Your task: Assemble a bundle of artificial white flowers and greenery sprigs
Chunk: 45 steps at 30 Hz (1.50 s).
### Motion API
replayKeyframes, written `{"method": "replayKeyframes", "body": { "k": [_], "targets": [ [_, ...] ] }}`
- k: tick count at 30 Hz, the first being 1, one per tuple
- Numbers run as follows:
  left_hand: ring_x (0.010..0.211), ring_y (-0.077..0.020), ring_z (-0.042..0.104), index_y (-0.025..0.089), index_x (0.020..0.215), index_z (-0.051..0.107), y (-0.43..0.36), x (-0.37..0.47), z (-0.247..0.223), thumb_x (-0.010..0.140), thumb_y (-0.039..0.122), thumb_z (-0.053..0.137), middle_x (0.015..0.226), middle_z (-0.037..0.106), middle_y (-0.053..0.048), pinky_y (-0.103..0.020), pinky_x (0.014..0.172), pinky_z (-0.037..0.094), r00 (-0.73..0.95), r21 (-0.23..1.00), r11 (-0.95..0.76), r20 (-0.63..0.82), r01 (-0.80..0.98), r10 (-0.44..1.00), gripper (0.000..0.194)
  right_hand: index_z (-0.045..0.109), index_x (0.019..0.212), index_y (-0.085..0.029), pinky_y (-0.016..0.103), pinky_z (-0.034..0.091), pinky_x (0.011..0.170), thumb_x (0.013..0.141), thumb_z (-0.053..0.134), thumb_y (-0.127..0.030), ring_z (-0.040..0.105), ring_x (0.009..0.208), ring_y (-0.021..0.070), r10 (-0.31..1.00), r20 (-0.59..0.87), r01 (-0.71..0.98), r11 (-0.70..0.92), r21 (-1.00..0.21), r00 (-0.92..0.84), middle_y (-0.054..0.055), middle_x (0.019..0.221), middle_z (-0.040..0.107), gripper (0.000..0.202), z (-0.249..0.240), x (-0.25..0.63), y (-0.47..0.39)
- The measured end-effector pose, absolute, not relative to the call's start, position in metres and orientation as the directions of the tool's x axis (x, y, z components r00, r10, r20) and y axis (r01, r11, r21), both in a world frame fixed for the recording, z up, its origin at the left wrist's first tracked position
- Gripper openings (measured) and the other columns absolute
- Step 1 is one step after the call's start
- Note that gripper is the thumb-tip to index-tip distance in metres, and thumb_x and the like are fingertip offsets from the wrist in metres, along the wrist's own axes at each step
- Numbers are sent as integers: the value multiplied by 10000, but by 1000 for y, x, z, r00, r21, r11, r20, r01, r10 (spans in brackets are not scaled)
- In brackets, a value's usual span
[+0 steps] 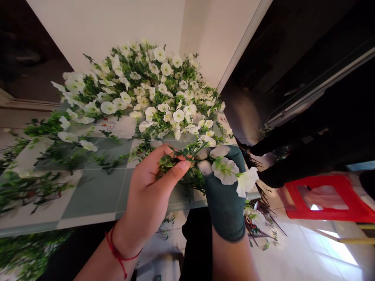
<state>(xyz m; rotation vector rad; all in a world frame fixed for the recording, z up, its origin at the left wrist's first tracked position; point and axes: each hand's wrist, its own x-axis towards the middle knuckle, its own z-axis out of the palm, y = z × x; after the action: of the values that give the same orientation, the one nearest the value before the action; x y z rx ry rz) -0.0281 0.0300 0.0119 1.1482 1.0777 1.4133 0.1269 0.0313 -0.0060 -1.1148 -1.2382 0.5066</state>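
Note:
Bare except for a red string at the wrist, my left hand (154, 187) pinches a small green leafy sprig (166, 163) between thumb and fingers. My right hand (224, 195), in a dark green glove with pale fingertips, is closed on a stem of white artificial flowers (225, 170). Two white blooms stick out past the gloved fingers. Both hands meet over the front edge of the table, where green stems run between them. Whether the sprig and the flower stem are joined is hidden by the fingers.
A large heap of white flowers (164, 91) covers the back of the checked table (96, 191). Loose greenery (32, 187) lies at the left. A red plastic stool (328, 199) stands at the right, near a person's dark-clothed legs (310, 136). Stems and flowers (258, 218) lie below the table's right corner.

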Motion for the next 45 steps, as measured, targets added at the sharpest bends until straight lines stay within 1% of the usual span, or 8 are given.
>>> {"method": "replayKeyframes", "body": {
  "k": [2, 7, 14, 19, 25, 30, 37, 45],
  "targets": [
    [799, -221, 602, 286, 847, 757, 28, -28, 17, 1019, 374, 842, 842, 690, -5, -361, 720, 482, -64, 986, -141, 135, -93, 989, 211, 682, 1073, -306, 383, 653, 782, 972, 924, -357, 766, 868, 216, 816, 496, 236, 440, -866, 298, -16, 965, 774, 267, -6, 127, 31],
    [728, -219, 553, 280, 785, 668, 26, -29, 21, 1013, 392, 824, 771, 625, -4, -369, 669, 431, -35, 989, -145, 145, -15, 989, 298, 644, 1066, -290, 352, 623, 753, 995, 900, -455, 743, 827, 197, 801, 516, 269, 447, -853, 304, -22, 940, 754, 313, -4, 128, 29],
    [714, -210, 499, 268, 765, 664, 28, -28, 21, 974, 387, 836, 740, 560, -2, -369, 657, 362, -37, 993, -112, 111, -31, 993, 296, 629, 1083, -295, 374, 654, 784, 987, 889, -361, 785, 882, 211, 798, 525, 249, 466, -849, 296, 7, 1008, 792, 285, -4, 130, 28],
    [699, -207, 459, 274, 771, 678, 28, -28, 21, 982, 394, 835, 748, 548, -5, -368, 650, 351, -41, 992, -123, 122, -32, 992, 290, 662, 1087, -302, 341, 661, 791, 970, 914, -312, 797, 879, 189, 810, 514, 227, 464, -856, 281, -21, 992, 803, 278, -3, 133, 26],
    [678, -205, 434, 276, 764, 689, 30, -29, 23, 1004, 409, 817, 734, 546, -4, -369, 650, 368, -24, 981, -182, 184, 73, 983, 303, 645, 1068, -305, 373, 660, 813, 960, 938, -357, 793, 907, 214, 824, 499, 244, 442, -863, 270, -12, 993, 784, 316, -3, 135, 25],
    [699, -208, 496, 274, 785, 686, 29, -30, 25, 1017, 383, 815, 762, 574, 1, -367, 669, 413, -27, 963, -237, 242, 127, 970, 286, 660, 1062, -300, 333, 665, 831, 952, 937, -266, 804, 918, 180, 827, 502, 164, 475, -865, 252, -40, 1003, 799, 300, 2, 137, 23],
    [770, -209, 619, 284, 831, 628, 28, -30, 23, 1034, 286, 771, 863, 667, 16, -347, 696, 498, 1, 886, -376, 390, 272, 921, 249, 660, 1027, -297, 367, 658, 739, 944, 928, -356, 773, 826, 213, 814, 515, 306, 434, -847, 269, -28, 910, 765, 287, 8, 140, 22],
    [838, -208, 742, 282, 889, 675, 28, -30, 19, 1033, 200, 750, 928, 772, 14, -319, 741, 572, 33, 853, -418, 430, 312, 902, 182, 675, 1022, -305, 345, 641, 723, 930, 926, -251, 765, 795, 194, 799, 530, 305, 448, -840, 286, -34, 898, 761, 273, 12, 138, 18]
  ]
}}
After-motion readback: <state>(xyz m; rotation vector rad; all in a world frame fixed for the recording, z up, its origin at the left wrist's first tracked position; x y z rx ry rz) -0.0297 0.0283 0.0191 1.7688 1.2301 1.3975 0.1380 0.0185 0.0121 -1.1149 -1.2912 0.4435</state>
